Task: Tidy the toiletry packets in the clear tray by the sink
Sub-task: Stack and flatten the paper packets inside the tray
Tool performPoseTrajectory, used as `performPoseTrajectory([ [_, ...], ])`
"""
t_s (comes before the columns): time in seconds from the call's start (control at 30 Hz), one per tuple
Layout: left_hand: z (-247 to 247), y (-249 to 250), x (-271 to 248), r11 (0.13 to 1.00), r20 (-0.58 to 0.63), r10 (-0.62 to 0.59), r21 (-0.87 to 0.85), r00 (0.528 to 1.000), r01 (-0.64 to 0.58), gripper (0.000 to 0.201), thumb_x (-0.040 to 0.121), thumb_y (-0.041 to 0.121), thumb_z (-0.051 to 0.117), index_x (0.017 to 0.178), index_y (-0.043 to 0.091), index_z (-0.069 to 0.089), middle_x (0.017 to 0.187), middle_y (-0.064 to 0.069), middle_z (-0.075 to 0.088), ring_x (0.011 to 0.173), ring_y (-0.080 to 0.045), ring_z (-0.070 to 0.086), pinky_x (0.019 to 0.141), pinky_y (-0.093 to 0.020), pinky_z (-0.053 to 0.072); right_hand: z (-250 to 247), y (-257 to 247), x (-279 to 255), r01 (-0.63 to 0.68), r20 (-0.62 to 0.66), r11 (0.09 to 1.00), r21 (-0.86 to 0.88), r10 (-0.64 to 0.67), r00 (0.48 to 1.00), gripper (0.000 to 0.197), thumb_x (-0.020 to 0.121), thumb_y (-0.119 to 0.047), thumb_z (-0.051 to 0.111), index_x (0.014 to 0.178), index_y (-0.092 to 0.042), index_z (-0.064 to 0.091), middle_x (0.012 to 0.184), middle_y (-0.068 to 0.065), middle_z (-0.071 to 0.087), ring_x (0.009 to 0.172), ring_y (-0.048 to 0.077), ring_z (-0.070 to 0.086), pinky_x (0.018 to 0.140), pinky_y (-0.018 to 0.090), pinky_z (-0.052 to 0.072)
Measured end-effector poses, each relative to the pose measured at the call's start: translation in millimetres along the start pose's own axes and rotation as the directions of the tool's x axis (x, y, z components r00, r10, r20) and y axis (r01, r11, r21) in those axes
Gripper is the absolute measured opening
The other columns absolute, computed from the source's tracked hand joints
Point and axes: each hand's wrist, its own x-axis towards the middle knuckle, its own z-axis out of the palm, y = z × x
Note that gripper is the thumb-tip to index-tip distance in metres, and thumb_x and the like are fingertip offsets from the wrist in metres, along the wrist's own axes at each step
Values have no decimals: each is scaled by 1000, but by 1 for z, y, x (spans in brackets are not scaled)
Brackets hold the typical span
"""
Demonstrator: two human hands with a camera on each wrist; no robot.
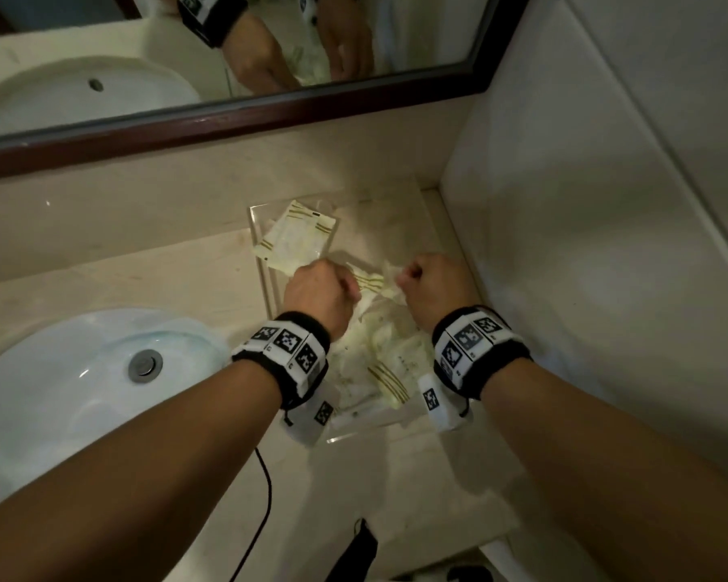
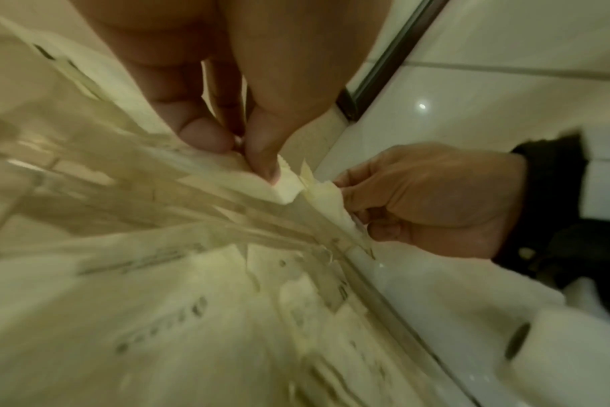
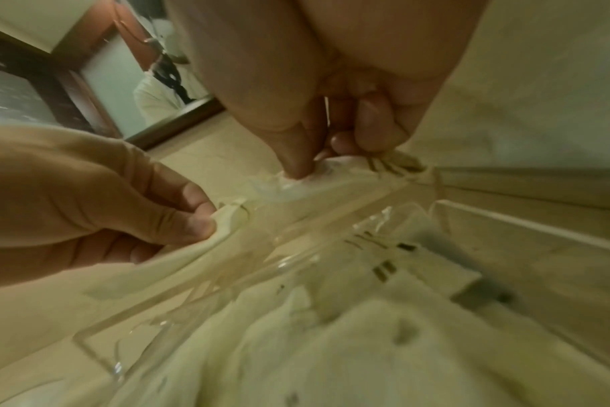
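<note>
A clear tray (image 1: 258, 233) stands on the counter in the corner, right of the sink. Cream toiletry packets with gold stripes lie in it: one flat at the back left (image 1: 299, 237), several heaped at the front (image 1: 379, 363). Over the tray's middle my left hand (image 1: 347, 287) and right hand (image 1: 404, 283) each pinch an end of a packet (image 1: 368, 281) held between them. In the left wrist view the left hand (image 2: 244, 154) pinches a white corner (image 2: 282, 187), while the right hand (image 2: 352, 198) grips the facing edge. Whether it is one packet or two, I cannot tell.
A white sink (image 1: 59, 392) sits to the left of the tray. The mirror's dark wooden frame (image 1: 228, 115) runs along the back, and a tiled wall (image 1: 606, 203) closes the right side. A black cable (image 1: 265, 497) hangs over the counter's front.
</note>
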Motion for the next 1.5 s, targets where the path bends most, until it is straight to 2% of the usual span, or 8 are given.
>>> performPoseTrajectory([
  [0.3, 15, -21, -63, 953, 111, 156, 244, 982, -179, 21, 82, 5, 64, 77, 24, 71, 91, 3, 64, 83, -21, 63, 66, -25, 40, 15, 28, -67, 124, 60, 978, -166, -115, 992, 11, 92, -18, 57, 83, -14, 64, 95, 5, 61, 88, 24, 60, 67, 27, 40],
  [0.5, 23, -32, -70, 905, 90, 215, 356, 972, -233, 17, 85, 4, 59, 90, 18, 68, 101, -4, 58, 86, -27, 63, 66, -30, 42, 30, 33, -82, 172, 55, 966, -195, -164, 985, 12, 92, -12, 52, 86, -10, 61, 99, 7, 62, 92, 26, 59, 65, 30, 39],
  [0.63, 28, -32, -62, 914, 48, 203, 349, 978, -207, 22, 83, 0, 60, 94, 16, 69, 102, -4, 57, 85, -29, 63, 67, -31, 45, 34, 24, -67, 175, -30, 959, -223, -186, 982, 13, 94, -14, 48, 93, -10, 60, 103, 9, 57, 95, 28, 54, 71, 36, 45],
  [0.73, 37, -34, -61, 931, 57, 168, 319, 984, -177, 19, 85, 8, 61, 99, 19, 67, 103, -4, 58, 87, -30, 64, 68, -32, 45, 45, 20, -59, 201, 73, 915, -349, -187, 980, 32, 94, -24, 36, 114, -11, 57, 115, 8, 52, 106, 29, 49, 85, 38, 43],
  [0.87, 45, -38, -62, 955, 75, 127, 261, 989, -142, 17, 89, 20, 61, 105, 20, 65, 107, -2, 59, 92, -28, 63, 71, -29, 43, 52, 23, -62, 189, 106, 901, -391, -159, 981, 52, 92, -45, 54, 131, -13, 44, 129, 11, 47, 114, 32, 44, 96, 39, 38],
  [1.07, 33, -33, -51, 966, 73, 111, 226, 991, -125, 14, 90, 31, 65, 102, 24, 67, 101, -1, 63, 95, -25, 63, 77, -31, 48, 44, 12, -51, 159, 141, 914, -373, -113, 984, 54, 88, -47, 58, 128, -13, 45, 125, 13, 50, 115, 33, 48, 93, 42, 44],
  [1.3, -15, -25, -11, 994, -190, 96, 78, 977, -82, 22, 89, 41, 66, 97, 20, 69, 98, -2, 64, 86, -23, 62, 76, -34, 51, 18, -29, -27, 242, -10, 953, -184, -248, 969, 33, 89, -41, 58, 102, -10, 59, 104, 8, 63, 99, 29, 57, 80, 37, 48],
  [1.5, -43, -45, 38, 1000, -263, -5, -18, 965, 1, 13, 91, 24, 63, 98, 19, 73, 108, -12, 66, 93, -34, 65, 80, -39, 53, 32, -77, 12, 378, 13, 919, -109, -379, 925, 31, 87, -36, 62, 101, -8, 61, 104, 10, 61, 99, 29, 57, 80, 36, 49],
])
